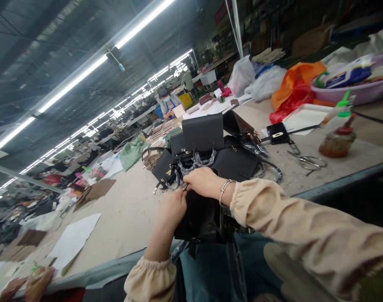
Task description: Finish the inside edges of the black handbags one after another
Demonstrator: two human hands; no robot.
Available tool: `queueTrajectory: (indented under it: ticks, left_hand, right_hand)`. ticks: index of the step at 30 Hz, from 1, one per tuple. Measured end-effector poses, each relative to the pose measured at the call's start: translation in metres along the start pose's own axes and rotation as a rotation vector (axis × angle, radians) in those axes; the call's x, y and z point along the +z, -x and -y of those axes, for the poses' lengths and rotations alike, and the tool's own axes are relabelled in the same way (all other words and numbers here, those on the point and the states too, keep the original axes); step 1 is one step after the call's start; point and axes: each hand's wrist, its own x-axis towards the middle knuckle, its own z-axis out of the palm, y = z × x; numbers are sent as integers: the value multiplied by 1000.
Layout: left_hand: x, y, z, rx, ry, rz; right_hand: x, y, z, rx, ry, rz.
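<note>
A black handbag (197, 216) hangs at the table's front edge, just above my lap, with gold-coloured fittings low on it. Close together at its upper edge, my left hand (173, 207) and my right hand (202, 181) are both closed, pinching a small part of it. What exactly lies between the fingertips is mostly hidden. Right behind my hands, several more black handbags (203, 131) are piled on the table, their handles (204, 159) wrapped in clear plastic.
To the right lie scissors (309, 162), a black phone-like item (278, 133), a bottle of brown liquid (337, 140) and a purple basin (364, 90). White paper (75, 239) rests on the table (122, 218) at left. A co-worker's hands (37, 283) are at lower left; another person (169, 105) sits farther back.
</note>
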Motion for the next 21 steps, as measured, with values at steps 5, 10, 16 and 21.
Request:
queueTrajectory:
  ticks: [5, 10, 16, 21]
  left_hand:
    - [7, 32, 19, -55, 7, 40]
    - [17, 63, 33, -94, 29, 2]
    - [22, 72, 36, -111, 120, -31]
    - [15, 57, 36, -108, 318, 39]
  right_hand:
    - [2, -2, -2, 1, -14, -6]
    - [3, -3, -3, -5, -28, -17]
    - [4, -1, -4, -7, -30, -15]
    - [3, -2, -6, 10, -44, -10]
